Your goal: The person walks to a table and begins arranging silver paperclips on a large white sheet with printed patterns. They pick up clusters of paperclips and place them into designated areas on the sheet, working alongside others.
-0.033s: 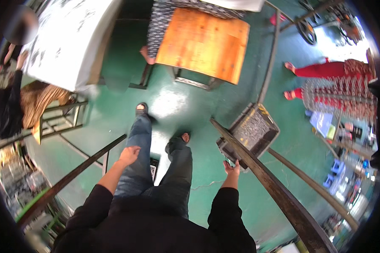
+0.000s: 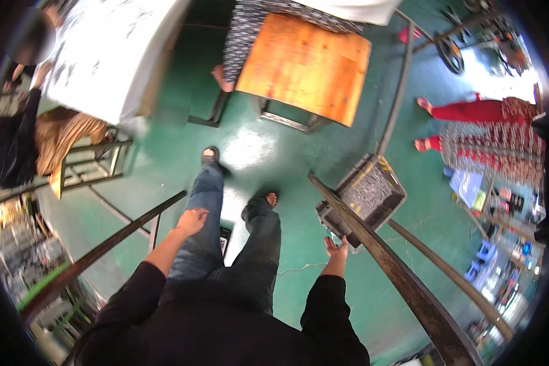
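Loosely curled, the left hand (image 2: 192, 221) is over the left leg (image 2: 202, 198); whether it holds anything, I cannot tell. The right hand (image 2: 336, 247), fingers parted and empty, is just beside the crate (image 2: 394, 208) of grey bits (image 2: 370, 188), partly hidden by a dark bar (image 2: 407, 291).

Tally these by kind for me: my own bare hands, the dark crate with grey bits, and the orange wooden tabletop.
Bare hands: 2, left hand and right hand
Dark rectangular crate of grey bits: 1
Orange wooden tabletop: 1
Total: 4
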`<state>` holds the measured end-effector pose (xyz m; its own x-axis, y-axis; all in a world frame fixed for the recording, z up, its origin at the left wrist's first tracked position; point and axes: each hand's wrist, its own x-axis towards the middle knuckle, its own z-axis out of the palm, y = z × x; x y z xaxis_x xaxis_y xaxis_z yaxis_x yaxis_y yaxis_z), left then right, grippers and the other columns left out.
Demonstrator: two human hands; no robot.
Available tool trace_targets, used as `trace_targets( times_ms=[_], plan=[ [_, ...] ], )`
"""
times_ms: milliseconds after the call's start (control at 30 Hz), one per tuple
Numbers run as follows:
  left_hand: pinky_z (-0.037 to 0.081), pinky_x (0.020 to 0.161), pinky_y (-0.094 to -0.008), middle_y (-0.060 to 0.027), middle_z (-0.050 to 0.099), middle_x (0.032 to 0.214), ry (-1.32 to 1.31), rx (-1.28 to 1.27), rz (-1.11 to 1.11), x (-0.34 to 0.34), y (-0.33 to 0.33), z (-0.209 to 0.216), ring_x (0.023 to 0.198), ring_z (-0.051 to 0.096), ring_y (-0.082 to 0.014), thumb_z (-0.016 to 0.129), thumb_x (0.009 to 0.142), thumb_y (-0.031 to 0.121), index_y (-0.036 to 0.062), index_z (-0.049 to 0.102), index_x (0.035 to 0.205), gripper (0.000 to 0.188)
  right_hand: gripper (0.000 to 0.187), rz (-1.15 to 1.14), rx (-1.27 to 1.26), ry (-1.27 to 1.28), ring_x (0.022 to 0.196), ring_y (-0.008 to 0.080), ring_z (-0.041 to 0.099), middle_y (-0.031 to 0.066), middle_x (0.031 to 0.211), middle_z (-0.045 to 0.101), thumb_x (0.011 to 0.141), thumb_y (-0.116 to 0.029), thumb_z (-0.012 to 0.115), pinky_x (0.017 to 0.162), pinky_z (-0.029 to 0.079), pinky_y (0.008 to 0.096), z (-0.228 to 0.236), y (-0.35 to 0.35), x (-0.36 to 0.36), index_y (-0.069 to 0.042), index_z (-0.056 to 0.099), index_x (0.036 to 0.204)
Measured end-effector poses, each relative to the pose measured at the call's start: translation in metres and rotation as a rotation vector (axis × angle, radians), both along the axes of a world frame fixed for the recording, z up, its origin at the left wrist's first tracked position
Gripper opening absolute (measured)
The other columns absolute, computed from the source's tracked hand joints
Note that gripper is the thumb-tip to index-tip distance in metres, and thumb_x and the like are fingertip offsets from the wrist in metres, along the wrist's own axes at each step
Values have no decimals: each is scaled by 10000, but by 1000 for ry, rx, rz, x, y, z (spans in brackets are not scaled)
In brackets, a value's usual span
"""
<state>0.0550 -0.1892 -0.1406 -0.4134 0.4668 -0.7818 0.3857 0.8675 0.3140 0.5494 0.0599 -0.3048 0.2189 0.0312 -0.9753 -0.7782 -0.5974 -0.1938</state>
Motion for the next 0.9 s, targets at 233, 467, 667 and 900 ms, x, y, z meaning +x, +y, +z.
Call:
trace_targets(
  times_ms=[233,467,667,900],
  plan=[
    [458,951,-410,-146,641,1147,-57,162,-77,-8,25,61,1079,593,-332,496,884,239,116,657,1134,322,680,550,-227,-76,880,422,649,254,1210,530,912,-285,553,736,566,560,93,-77,-12,-50,141,1400],
    [409,1003,-437,-153,541,1249,-286,671,-696,-87,134,223,1197,493,-340,561,901,306,54,527,1253,434,211,1475,121,10,830,314,668,153,939,652,888,-223,529,700,551,442,126,-59,-193,-49,548,1006],
    [475,689,-392,-55,593,661,473,1240,-1158,-98,187,459,703,595,-282,689,658,228,93,649,661,141,412,1689,641,44,993,282,637,170,1174,599,896,-279,550,821,531,404,191,12,-409,-63,506,1243],
    [487,724,-381,-57,611,689,612,1486,-1185,-175,151,547,731,609,-284,684,661,213,88,661,687,130,384,1730,768,127,892,254,595,160,1112,564,900,-273,562,694,474,372,269,6,-552,-46,512,1206]
  ],
)
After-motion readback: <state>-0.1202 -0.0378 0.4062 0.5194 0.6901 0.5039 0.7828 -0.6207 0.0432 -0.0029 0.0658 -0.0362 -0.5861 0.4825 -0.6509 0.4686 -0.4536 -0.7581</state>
